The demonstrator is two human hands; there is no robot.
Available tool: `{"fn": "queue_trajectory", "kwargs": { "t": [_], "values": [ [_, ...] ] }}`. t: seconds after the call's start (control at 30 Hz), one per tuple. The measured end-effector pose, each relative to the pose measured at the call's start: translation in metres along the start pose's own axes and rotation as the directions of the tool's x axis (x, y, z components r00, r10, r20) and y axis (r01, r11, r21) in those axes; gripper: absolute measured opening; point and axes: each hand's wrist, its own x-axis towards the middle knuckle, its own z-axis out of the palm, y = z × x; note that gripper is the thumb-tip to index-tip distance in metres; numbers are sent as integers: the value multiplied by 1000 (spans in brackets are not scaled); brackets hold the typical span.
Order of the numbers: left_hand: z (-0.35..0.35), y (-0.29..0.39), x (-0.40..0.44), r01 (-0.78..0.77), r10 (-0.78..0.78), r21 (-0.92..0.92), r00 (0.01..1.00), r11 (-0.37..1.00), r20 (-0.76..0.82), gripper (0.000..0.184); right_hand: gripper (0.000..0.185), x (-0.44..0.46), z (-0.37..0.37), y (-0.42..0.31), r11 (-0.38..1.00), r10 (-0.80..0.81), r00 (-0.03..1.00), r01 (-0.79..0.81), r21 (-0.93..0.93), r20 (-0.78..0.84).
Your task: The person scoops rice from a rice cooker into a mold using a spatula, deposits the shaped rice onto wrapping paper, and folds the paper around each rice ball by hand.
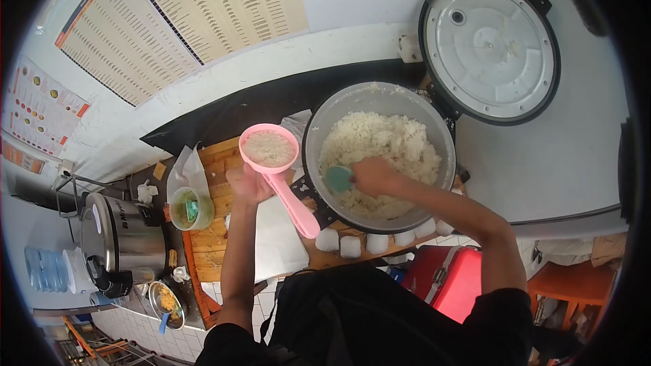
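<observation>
Left hand [251, 186] supports a pink plastic scoop with a long handle [297, 207], its round bowl full of white rice, beside the pot and above the wooden plank table [220, 163]; fingers curled against the bowl's underside, partly hidden, handle slanting toward the body. Right hand [375, 176] reaches inside a large grey round pot [339, 105], fingers closed around a teal rounded utensil [338, 178] at the white cooked rice [380, 135]. Small white wrapped parcels [350, 247] line the near table edge; white paper sheets [278, 247] lie left of them.
</observation>
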Motion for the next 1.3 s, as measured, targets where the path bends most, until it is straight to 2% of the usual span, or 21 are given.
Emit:
{"fn": "queue_trajectory", "kwargs": {
  "t": [0.1,0.17,0.27,0.37,0.47,0.53,0.57,0.63,0.67,0.73,0.77,0.8,0.83,0.87,0.93,1.0,1.03,1.1,1.13,1.2,1.3],
  "values": [
    [8,5,-3,-12,11,136,1000,991,12,76,31,12,-1,-18,998,-19,1000,20,-52,25],
    [2,3,-11,-15,12,193,1000,981,17,76,30,-3,-14,-9,997,-72,997,72,11,-17],
    [-44,-11,-10,21,-20,33,999,999,-33,76,27,-37,-26,22,979,-123,987,137,149,-100],
    [-63,-22,1,51,4,-224,971,973,238,77,31,-79,-41,39,907,-129,948,231,352,-290],
    [4,-3,7,178,-174,-81,983,981,62,76,29,-128,-100,11,901,-8,956,134,413,-294],
    [23,-16,22,230,-210,191,970,954,-120,75,28,-150,-128,-23,940,266,885,-150,307,-383],
    [34,-24,33,255,-225,376,967,891,-121,73,28,-148,-121,-35,938,272,883,-154,310,-383],
    [53,-48,54,262,-240,561,964,785,-114,71,26,-143,-100,-53,974,45,842,-157,-165,-538],
    [56,-58,60,257,-228,551,966,794,-122,69,26,-146,-91,-57,972,56,839,-169,-162,-542],
    [53,-72,67,180,-163,545,983,819,-81,66,24,-148,-83,-63,925,-91,802,-152,-348,-591],
    [51,-71,68,138,-130,548,990,825,-53,66,24,-153,-91,-56,922,-95,795,-157,-354,-599],
    [50,-71,68,95,-98,549,995,830,-25,66,28,-163,-106,-47,971,159,789,-234,-52,-594],
    [51,-69,66,1,-27,658,999,753,30,70,32,-167,-115,-42,919,393,767,-307,249,-506],
    [53,-67,66,-39,-7,688,998,725,64,76,32,-169,-113,-44,923,384,769,-300,242,-511],
    [59,-62,67,-121,34,740,991,662,132,86,43,-177,-98,-50,772,338,794,74,631,-506],
    [70,-68,67,-221,125,847,975,484,182,94,48,-156,-67,-47,791,213,765,229,567,-607],
    [74,-68,67,-221,121,846,975,485,186,94,47,-149,-64,-51,664,248,840,215,716,-483],
    [84,-66,68,-341,194,906,935,249,298,94,46,-139,-61,-55,520,251,902,181,835,-352],
    [91,-64,68,-343,197,906,933,247,300,94,45,-135,-59,-56,437,250,913,192,879,-324],
    [102,-60,70,-442,112,855,868,-270,484,88,45,-121,-44,-59,350,242,923,203,914,-298],
    [98,-62,72,-387,41,825,897,-412,441,85,45,-114,-29,-68,207,312,898,255,945,-311]
  ]
}}
